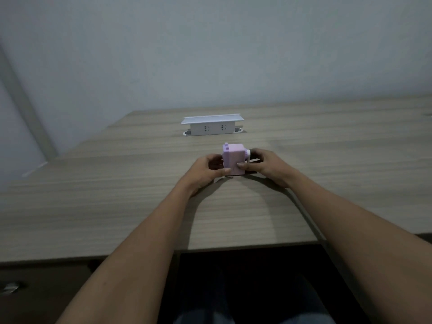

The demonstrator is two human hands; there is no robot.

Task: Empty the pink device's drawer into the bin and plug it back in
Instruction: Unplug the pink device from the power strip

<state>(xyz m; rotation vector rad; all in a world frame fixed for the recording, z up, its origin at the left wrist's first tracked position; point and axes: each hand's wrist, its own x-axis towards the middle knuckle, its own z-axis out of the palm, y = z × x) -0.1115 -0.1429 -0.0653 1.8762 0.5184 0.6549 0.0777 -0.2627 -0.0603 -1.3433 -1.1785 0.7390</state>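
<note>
A small pink box-shaped device (233, 157) stands upright on the wooden desk (117, 195), a white crank part sticking out of its right side. My left hand (205, 170) grips its left side, thumb on the lower front edge. My right hand (266, 164) holds the right side by the white part, thumb pressed on the pink front face. The drawer is not distinguishable from the body; the left hand covers that side. No bin is in view.
A white pop-up socket block (211, 127) with two outlets and a raised lid sits in the desk behind the device. The desk's front edge runs just above my lap. A grey wall lies beyond.
</note>
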